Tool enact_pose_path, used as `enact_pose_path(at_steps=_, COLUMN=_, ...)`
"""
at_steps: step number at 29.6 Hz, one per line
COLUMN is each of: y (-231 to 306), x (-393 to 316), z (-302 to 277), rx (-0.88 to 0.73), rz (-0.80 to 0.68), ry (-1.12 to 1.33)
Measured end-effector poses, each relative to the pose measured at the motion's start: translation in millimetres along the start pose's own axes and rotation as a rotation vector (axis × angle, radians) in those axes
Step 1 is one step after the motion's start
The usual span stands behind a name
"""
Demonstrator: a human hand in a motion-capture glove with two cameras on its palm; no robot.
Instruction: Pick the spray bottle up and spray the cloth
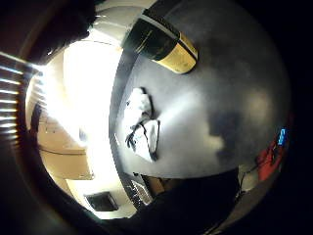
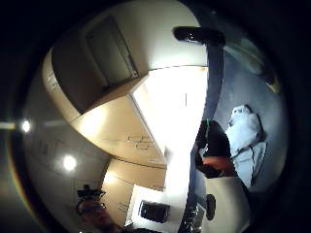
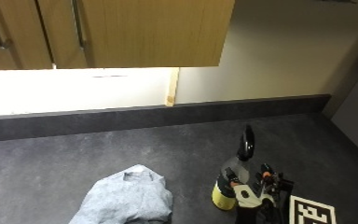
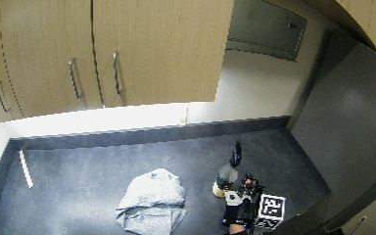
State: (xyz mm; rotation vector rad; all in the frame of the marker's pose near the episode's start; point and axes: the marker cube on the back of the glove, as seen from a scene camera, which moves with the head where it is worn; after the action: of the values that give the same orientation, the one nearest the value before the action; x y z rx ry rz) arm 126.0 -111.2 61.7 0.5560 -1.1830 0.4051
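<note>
Bottle right at the gloved hand, no grasp confirmed.
Clear plastic spray bottle with a yellow base and black trigger head (image 3: 233, 179) stood upright on the dark grey speckled countertop (image 3: 73, 154); the black-gloved right hand (image 3: 263, 193) sat just beside it at about 4 o'clock from the bottle in the outside view, possibly touching, but I could not tell how far the fingers were open or whether they had hold of anything. Bottle judged rigid, smooth, maybe slippery, weight depending on fill, which was not readable; best taken round the neck under the trigger head. Crumpled pale grey cloth (image 3: 126, 198), soft and limp, lay near the bottle at about 9 o'clock, apart from it.
</note>
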Motion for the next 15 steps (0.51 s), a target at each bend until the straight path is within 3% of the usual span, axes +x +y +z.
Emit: enact_pose_path(at_steps=15, y=-54.2, x=30.1, z=-10.4, rx=0.105, rz=0.048, ry=0.061)
